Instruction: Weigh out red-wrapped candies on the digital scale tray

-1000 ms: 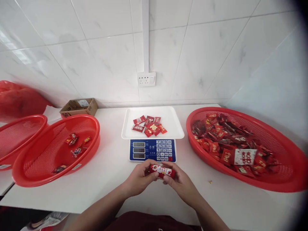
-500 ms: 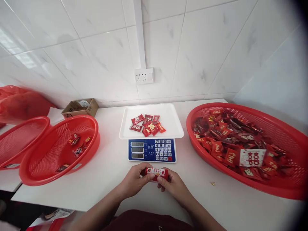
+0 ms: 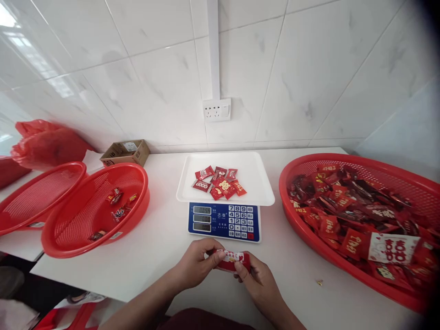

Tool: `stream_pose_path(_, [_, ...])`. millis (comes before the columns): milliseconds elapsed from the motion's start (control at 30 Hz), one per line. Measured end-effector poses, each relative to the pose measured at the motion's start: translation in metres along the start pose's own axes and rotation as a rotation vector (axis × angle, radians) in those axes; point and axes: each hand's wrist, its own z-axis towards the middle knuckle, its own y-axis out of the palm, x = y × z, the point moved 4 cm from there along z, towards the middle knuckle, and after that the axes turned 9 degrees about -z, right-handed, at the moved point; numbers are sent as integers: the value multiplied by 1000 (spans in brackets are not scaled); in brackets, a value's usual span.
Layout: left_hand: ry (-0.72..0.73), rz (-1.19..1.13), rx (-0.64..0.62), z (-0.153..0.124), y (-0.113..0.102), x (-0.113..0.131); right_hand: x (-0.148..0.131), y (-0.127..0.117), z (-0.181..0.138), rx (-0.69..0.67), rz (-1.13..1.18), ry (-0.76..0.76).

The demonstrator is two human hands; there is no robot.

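Note:
Between both hands, just in front of the scale, is a red-and-white candy packet [image 3: 231,260]. My left hand [image 3: 199,262] pinches its left end, thumb on top. My right hand [image 3: 257,277] grips the right end, with the thumb pressed on its face. Past my hands stands a blue digital scale [image 3: 224,222]; its white tray [image 3: 261,183] carries several red wrapped candies [image 3: 220,182] grouped in the middle. Digits on the scale's display are faint.
At right, a large red basket [image 3: 287,208] is heaped with wrapped candies. Two red baskets stand at left; the nearer basket [image 3: 65,229] holds a few candies. Behind them are a cardboard box [image 3: 137,153] and a red plastic bag [image 3: 51,144]. A small gold piece [image 3: 319,283] lies on the table.
The view has shifted slightly left, so things appear farther right. Both hands still hold the packet; its white label is now partly covered by my fingers.

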Motion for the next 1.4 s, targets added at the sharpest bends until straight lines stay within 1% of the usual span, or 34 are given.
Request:
stream_pose_path(100, [27, 47, -7, -2, -1, 3, -3, -2, 2, 11, -55, -39])
stream_pose_path(267, [47, 105, -51, -3, 1, 5, -6, -6, 2, 93, -138, -70])
stream_pose_path(433, [17, 27, -22, 0, 0, 1, -11, -6, 1, 130, -213, -141])
stream_pose_path(600, [55, 2, -7, 3, -3, 4, -7, -6, 2, 145, -212, -155])
stream_pose_path(700, [42, -20, -19, 2, -3, 4, -5, -6, 2, 78, -157, -156])
stream_pose_path(867, [-32, -135, -34, -6, -4, -4, -7, 0, 0, -131, -122, -197])
stream_pose_path(1000, [-84, -186, -70, -12, -3, -9, -8, 3, -2, -177, -136, -193])
stream_pose_path(1100, [-75, -201, -88, -14, -3, -9, -8, 4, -2, -177, -138, -203])
stream_pose_path(1167, [-40, -176, -80, -13, -5, -8, -7, 4, -1, -164, -136, -206])
stream_pose_path(1233, [39, -95, -47, -12, -10, -5, -6, 3, 0, -145, -132, -201])
stream_pose_path(1300, [167, 34, 33, -9, -21, 0, -4, 2, 0, -124, -133, -198])
stream_pose_path(1400, [374, 253, 199, 2, -49, 14, -2, 3, 0, -99, -149, -191])
